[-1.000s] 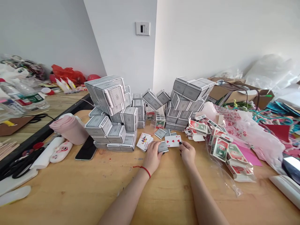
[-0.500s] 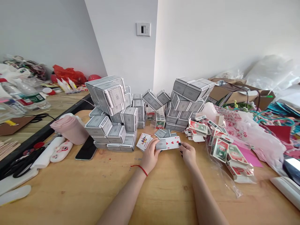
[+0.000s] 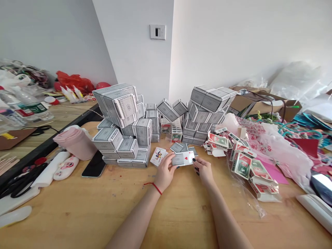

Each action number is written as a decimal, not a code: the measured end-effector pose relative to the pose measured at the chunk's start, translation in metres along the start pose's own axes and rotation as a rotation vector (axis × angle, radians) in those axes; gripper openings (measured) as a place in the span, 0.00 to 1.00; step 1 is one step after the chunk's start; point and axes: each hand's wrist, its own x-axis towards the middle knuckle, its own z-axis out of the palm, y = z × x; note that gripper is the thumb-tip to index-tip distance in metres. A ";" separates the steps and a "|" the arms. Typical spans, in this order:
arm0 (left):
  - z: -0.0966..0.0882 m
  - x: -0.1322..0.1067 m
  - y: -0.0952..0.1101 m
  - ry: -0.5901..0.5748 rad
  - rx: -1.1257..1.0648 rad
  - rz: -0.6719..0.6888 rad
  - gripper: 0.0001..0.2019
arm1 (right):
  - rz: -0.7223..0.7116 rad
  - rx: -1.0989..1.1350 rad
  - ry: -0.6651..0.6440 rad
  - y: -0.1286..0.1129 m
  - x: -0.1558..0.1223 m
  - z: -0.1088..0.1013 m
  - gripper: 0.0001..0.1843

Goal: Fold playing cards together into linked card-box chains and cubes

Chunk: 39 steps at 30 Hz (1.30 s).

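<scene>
Between my two hands is a face-up playing card with red hearts, its left part overlapped by a patterned card back. My left hand is closed on the patterned card at its left side. My right hand pinches the right edge of the hearts card. Just left of my left hand, joker cards lie face up on the table. Behind the held cards, grey-backed cards rest on the wood. Folded card blocks form a stepped stack at the left and another at the right.
Opened card boxes are heaped to the right beside a pink-printed plastic bag. A phone, a pink roll and black scissors lie left. Several card boxes stand between the stacks.
My right hand has moved left with the hearts card, which now slides further under the patterned card, so less of its face shows. My left hand stays nearly in place.
</scene>
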 end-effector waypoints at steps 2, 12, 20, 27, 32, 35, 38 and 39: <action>0.000 0.000 0.000 0.002 -0.013 -0.006 0.23 | -0.001 -0.012 -0.023 -0.001 -0.001 0.002 0.16; 0.002 -0.001 -0.003 0.020 -0.025 -0.043 0.23 | -0.099 -0.115 0.066 0.003 -0.004 0.011 0.17; 0.003 -0.004 -0.006 -0.083 0.035 -0.116 0.25 | -0.409 -0.652 0.426 0.017 0.017 0.002 0.20; 0.001 -0.004 -0.011 -0.009 -0.008 -0.142 0.22 | -0.376 -0.847 0.402 0.020 0.030 0.002 0.29; 0.001 -0.004 -0.010 0.008 -0.011 -0.120 0.22 | -0.327 -0.718 0.426 0.017 0.029 0.000 0.32; 0.000 -0.003 -0.007 0.059 -0.016 -0.095 0.21 | -0.337 -0.467 0.433 0.015 0.026 -0.002 0.34; -0.001 -0.003 -0.004 0.126 -0.025 -0.073 0.20 | -0.310 -0.107 0.291 0.011 0.021 -0.001 0.37; -0.002 -0.002 -0.004 0.147 -0.016 -0.066 0.20 | -0.290 -0.008 0.228 0.010 0.020 0.000 0.36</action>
